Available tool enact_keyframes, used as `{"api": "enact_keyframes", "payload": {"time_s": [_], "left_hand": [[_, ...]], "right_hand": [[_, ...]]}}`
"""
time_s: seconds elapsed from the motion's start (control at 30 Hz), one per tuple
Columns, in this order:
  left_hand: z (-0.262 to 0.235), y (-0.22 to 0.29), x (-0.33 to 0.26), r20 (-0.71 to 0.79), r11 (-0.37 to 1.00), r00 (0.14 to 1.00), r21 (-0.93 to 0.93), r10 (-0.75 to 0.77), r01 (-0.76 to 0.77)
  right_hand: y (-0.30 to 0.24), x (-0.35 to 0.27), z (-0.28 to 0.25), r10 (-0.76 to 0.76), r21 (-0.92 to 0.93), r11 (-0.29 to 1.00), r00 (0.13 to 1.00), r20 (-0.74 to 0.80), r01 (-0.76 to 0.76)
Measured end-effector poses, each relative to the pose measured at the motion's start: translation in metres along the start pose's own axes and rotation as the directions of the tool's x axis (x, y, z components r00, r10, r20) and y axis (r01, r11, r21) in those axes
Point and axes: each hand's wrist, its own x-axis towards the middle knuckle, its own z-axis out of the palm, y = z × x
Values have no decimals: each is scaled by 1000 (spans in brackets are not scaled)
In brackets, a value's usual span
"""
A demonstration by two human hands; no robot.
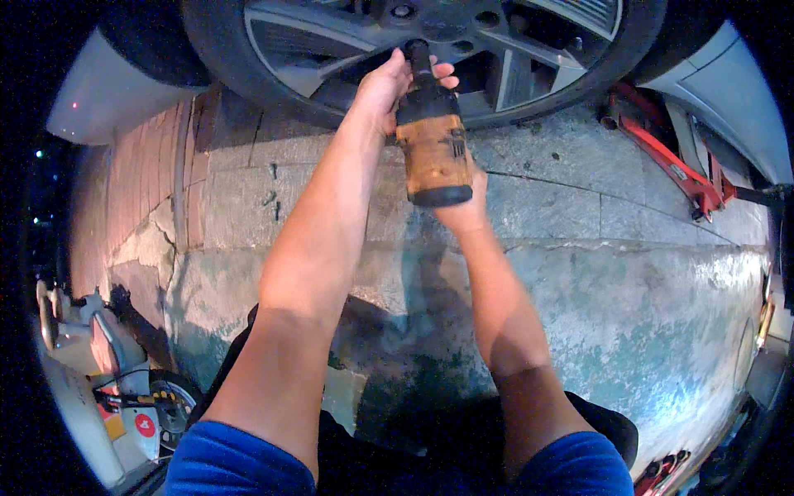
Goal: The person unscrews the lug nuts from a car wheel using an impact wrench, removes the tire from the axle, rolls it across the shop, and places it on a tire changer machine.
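Observation:
Both my hands hold an orange and black impact wrench point(434, 153), its nose pointing at the hub of a car wheel point(302, 62). A dark socket point(418, 56) on the nose sits before the hub; whether it touches a bolt I cannot tell. My left hand point(385, 89) wraps the front of the tool from the left, with fingertips showing past its right side. Below the motor housing, my right hand point(470, 202) closes on the handle, which the housing mostly hides. A lug bolt head point(403, 11) shows in the hub, left of the socket.
A red floor jack point(674, 161) stands on the concrete at the right, beside the car body. Several small dark pieces point(273, 198) lie on the floor left of my left forearm. A wheeled vehicle point(169, 401) is at lower left, a red and black object point(662, 471) at lower right.

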Motion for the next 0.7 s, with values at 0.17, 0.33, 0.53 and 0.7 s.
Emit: {"api": "enact_keyframes", "payload": {"time_s": [0.17, 0.33, 0.53, 0.7], "left_hand": [[-2, -3, 5, 53, 991, 998, -131, -30, 37], [-4, -15, 5, -92, 986, 990, -140, -103, 90], [-39, -30, -1, -305, 1000, 952, -10, -5, 2], [-208, -64, -78, -739, 516, 629, 647, 242, 562]], "right_hand": [[7, -34, -20, -119, -150, 980, 987, 104, 134], [8, -57, -45, -74, -169, 980, 977, 200, 109], [18, -65, -43, -174, -335, 901, 937, 302, 275], [-6, -67, -41, -208, -350, 877, 916, 343, 330]]}}
